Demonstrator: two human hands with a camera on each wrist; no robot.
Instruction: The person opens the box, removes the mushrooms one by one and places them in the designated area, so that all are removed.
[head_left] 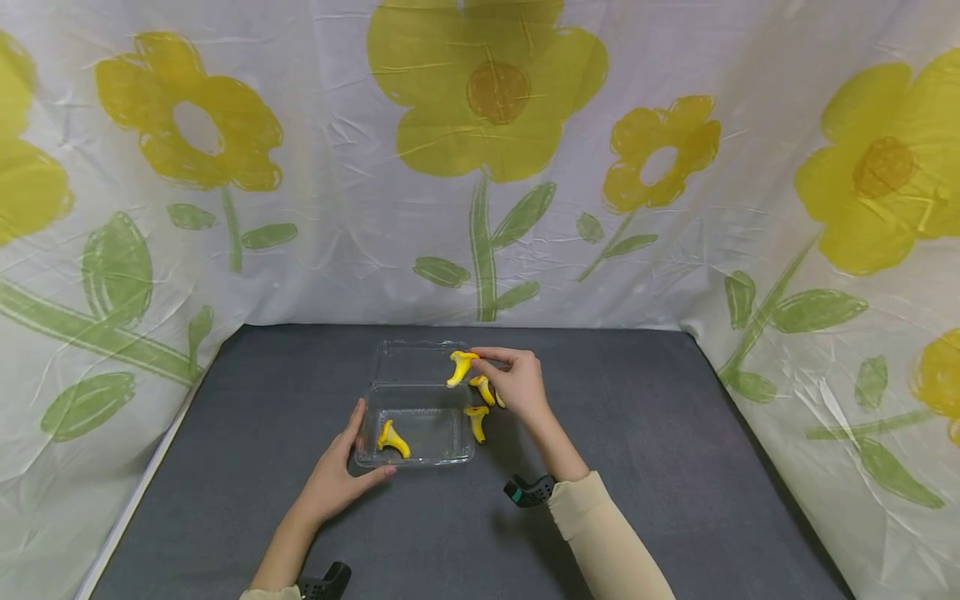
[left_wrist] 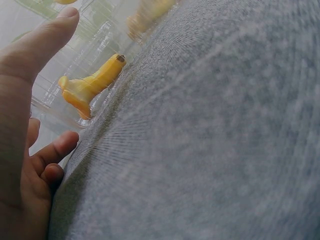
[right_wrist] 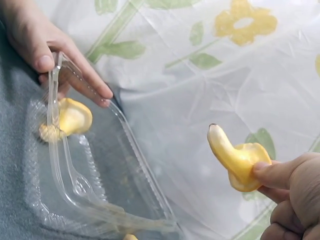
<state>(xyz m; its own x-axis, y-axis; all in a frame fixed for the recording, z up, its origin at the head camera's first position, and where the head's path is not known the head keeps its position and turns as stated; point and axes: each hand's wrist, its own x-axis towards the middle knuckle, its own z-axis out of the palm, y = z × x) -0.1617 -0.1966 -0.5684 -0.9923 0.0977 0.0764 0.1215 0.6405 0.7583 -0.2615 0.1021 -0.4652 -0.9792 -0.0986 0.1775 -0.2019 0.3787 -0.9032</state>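
My right hand pinches a yellow trumpet-shaped mushroom between thumb and fingers, its pale stem end pointing down in the head view, where it overlaps the raised lid. Spread around the left front corner of a clear plastic clamshell box is my left hand, fingers and thumb straight along its edges. Inside the box's tray, toward the left, lies another yellow mushroom, also visible in the left wrist view through the plastic. The box's hinged lid stands open at the back.
Just right of the box, a yellow mushroom lies by the tray's edge. Behind it, another mushroom rests close to the right hand, with a further yellow piece partly hidden. A flower-printed curtain borders the dark table.
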